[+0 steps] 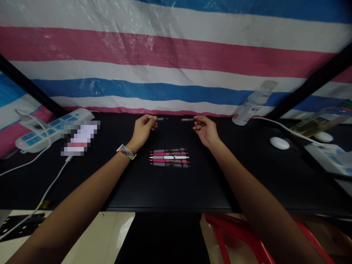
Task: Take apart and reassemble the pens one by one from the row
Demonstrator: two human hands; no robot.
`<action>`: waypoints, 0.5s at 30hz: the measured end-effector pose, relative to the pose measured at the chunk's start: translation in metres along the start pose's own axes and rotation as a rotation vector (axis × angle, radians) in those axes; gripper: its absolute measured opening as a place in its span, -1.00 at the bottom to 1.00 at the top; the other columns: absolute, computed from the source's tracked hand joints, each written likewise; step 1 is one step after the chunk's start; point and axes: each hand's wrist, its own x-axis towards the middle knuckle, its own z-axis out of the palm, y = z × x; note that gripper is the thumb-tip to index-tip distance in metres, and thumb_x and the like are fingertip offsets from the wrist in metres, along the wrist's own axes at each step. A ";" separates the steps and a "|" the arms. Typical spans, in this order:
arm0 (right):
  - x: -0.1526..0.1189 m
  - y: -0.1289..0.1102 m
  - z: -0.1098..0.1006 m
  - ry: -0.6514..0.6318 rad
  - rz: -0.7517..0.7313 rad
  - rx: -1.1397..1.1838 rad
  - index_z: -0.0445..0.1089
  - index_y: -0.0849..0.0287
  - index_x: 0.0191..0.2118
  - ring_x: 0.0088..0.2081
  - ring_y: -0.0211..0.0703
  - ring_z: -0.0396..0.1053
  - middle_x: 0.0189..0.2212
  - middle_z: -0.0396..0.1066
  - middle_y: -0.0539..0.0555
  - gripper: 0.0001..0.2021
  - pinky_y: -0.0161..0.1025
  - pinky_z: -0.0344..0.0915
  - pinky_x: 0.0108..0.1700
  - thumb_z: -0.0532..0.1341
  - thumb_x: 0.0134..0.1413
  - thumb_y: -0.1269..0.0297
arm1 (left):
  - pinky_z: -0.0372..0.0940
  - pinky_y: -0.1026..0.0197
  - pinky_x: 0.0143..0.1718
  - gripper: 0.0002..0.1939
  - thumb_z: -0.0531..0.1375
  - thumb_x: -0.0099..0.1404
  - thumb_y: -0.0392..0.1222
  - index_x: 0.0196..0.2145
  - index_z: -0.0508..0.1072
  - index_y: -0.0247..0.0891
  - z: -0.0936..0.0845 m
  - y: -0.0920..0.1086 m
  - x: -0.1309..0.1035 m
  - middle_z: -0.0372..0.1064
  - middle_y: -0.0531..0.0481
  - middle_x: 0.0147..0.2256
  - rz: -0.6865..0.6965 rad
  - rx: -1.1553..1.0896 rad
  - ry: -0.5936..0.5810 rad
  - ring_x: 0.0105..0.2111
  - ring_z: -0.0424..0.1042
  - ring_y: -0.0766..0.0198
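Observation:
Near the back edge of the black table, my left hand (145,129) pinches a short dark pen part (162,118) that points right. Across a gap, my right hand (205,131) has a thin pen part (187,119) between thumb and finger, its tip pointing left. The two parts are apart and roughly in line. Between my forearms several pens lie side by side in a row: dark ones, pink and red ones (167,160), and a white one (173,157) in the middle. A colourful band is on my left wrist.
On the left are a white power strip (57,128), a blurred-out phone-like object (81,139) and white cables. A clear bottle (254,102), white oval object (279,143) and oil-like bottle (321,119) stand or lie right. Striped sheeting (170,55) hangs behind.

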 end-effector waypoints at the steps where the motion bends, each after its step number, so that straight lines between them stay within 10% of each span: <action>1: 0.001 0.001 -0.001 0.003 -0.003 -0.004 0.58 0.14 -0.36 -0.51 -0.29 0.20 -0.50 0.37 -0.03 -0.90 -0.25 0.37 -0.34 0.31 -0.03 0.31 | 0.37 0.29 -0.43 -0.79 0.34 0.41 -0.11 -0.39 0.56 -0.20 0.000 0.000 0.000 0.53 -0.04 -0.43 0.003 0.005 0.001 -0.42 0.51 0.30; 10: 0.003 0.004 -0.002 0.040 -0.060 -0.004 0.56 0.14 -0.38 -0.53 -0.30 0.20 -0.54 0.36 -0.04 -0.95 -0.27 0.36 -0.38 0.35 -0.01 0.32 | 0.36 0.28 -0.43 -0.63 0.34 0.47 0.05 -0.43 0.51 -0.21 -0.002 0.001 0.001 0.49 -0.03 -0.48 -0.030 0.014 -0.016 -0.47 0.45 0.32; 15: -0.006 0.005 0.003 -0.202 -0.015 -0.133 0.61 0.16 -0.34 -0.50 -0.26 0.35 -0.50 0.50 0.02 -0.84 -0.20 0.47 -0.32 0.51 -0.06 0.24 | 0.40 0.24 -0.32 -0.79 0.39 0.39 -0.07 -0.36 0.59 -0.22 0.000 0.003 -0.003 0.53 -0.03 -0.44 -0.026 0.056 -0.204 -0.41 0.50 0.28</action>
